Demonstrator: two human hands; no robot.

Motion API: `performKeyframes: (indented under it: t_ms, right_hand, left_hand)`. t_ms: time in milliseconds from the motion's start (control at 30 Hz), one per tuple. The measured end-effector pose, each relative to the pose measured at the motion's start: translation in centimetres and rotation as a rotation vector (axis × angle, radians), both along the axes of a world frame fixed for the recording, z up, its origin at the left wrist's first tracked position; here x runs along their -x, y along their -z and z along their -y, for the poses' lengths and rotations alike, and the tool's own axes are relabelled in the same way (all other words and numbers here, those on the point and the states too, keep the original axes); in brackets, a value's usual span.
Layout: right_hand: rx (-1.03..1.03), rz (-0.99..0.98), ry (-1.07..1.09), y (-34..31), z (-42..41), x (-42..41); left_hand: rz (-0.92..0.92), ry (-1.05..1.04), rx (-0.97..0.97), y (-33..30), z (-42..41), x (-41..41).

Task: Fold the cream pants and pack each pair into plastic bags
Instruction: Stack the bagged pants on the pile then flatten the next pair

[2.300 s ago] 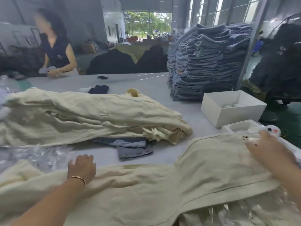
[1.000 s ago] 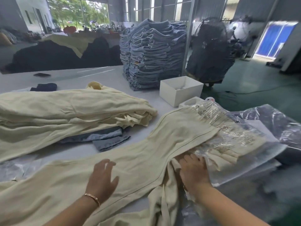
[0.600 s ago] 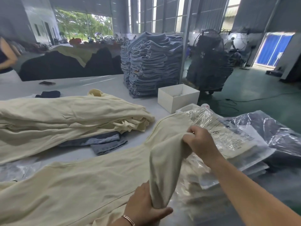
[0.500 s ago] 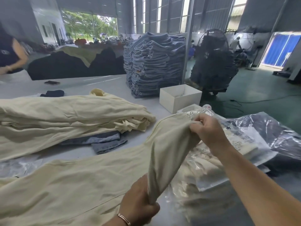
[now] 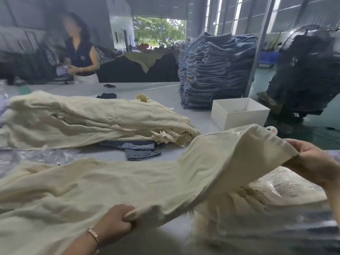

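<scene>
Head view: the cream pants (image 5: 128, 183) lie stretched across the bench (image 5: 165, 92), their right end lifted off it. The left hand (image 5: 117, 221) grips the near edge with curled fingers; the right hand (image 5: 309, 161) pinches the raised far corner. Bagged pants (image 5: 287, 190) lie under the lifted cloth at the right. Behind them a heap of cream pants (image 5: 88, 116) rests on folded jeans (image 5: 139, 150), beside a white box (image 5: 237, 115).

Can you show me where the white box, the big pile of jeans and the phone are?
white box (image 5: 237, 117): head view, on its front wall.
pile of jeans (image 5: 211, 70): head view, middle of the stack.
phone (image 5: 109, 86): head view, on its dark top face.
</scene>
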State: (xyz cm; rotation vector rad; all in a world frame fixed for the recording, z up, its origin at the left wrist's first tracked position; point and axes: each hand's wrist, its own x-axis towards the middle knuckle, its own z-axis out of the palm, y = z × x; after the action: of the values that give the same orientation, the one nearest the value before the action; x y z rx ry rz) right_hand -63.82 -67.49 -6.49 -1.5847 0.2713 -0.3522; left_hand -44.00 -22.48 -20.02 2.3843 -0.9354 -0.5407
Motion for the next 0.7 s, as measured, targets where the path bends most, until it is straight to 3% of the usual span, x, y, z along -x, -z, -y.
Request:
performKeyframes:
  t_ms: [67, 133, 300, 467, 500, 600, 700]
  right_hand:
    - [-0.074, 0.061, -0.052, 0.5, 1.0, -0.2]
    - [-0.105, 0.072, -0.087, 0.5, 1.9, -0.3]
    - [0.157, 0.136, 0.033, 0.4, 3.0, 0.0]
    - [0.468, -0.28, -0.145, 4.1, 4.8, -0.2]
    - [0.477, -0.323, -0.149, 4.9, 5.4, -0.2]
    - [0.399, -0.315, -0.103, 5.5, 5.3, 1.0]
    - [0.155, -0.274, -0.115, 5.1, 4.3, 1.7]
  left_hand:
    - [-0.137, -0.104, 0.057, -0.5, -0.2, -0.3]
    - [-0.137, -0.243, 0.032, -1.5, -0.3, -0.7]
    - [-0.221, -0.275, -0.306, -1.6, 0.4, -1.0]
    - [-0.359, -0.073, -0.35, -0.6, 1.9, 2.0]
    - [-0.352, -0.065, -0.426, -0.3, 2.5, 2.4]
    - [-0.083, -0.051, -0.537, 1.2, 5.0, 4.6]
    - [0.042, -0.028, -0.32, 2.9, 7.7, 7.6]
